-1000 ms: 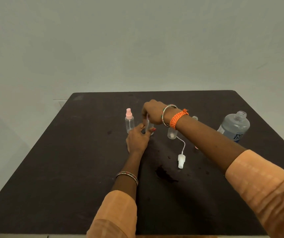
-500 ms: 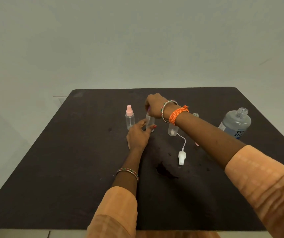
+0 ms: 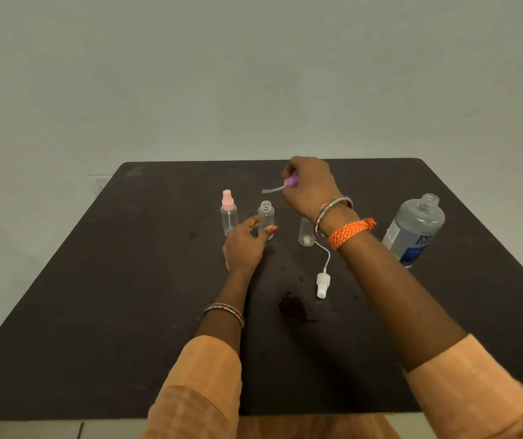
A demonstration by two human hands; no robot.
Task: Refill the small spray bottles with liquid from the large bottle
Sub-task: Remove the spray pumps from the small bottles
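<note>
Two small bottles [image 3: 265, 218] now stand uncapped at frame centre: the right hand [image 3: 309, 185] has lifted a purple spray top [image 3: 291, 180] clear of the middle one, its tube trailing left, fingers clenched on it. The left hand [image 3: 244, 245] grasps that bottle's base on the bench [image 3: 95, 296]. A pink-capped bottle [image 3: 229, 213] remains closed. The large bottle [image 3: 415, 231], open, stands right. Judged ready for filling.

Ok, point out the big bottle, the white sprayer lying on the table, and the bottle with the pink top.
Big bottle [image 3: 413, 231], head view, clear body.
White sprayer [image 3: 322, 284], head view, its head.
Pink-top bottle [image 3: 229, 217], head view, clear body.
</note>
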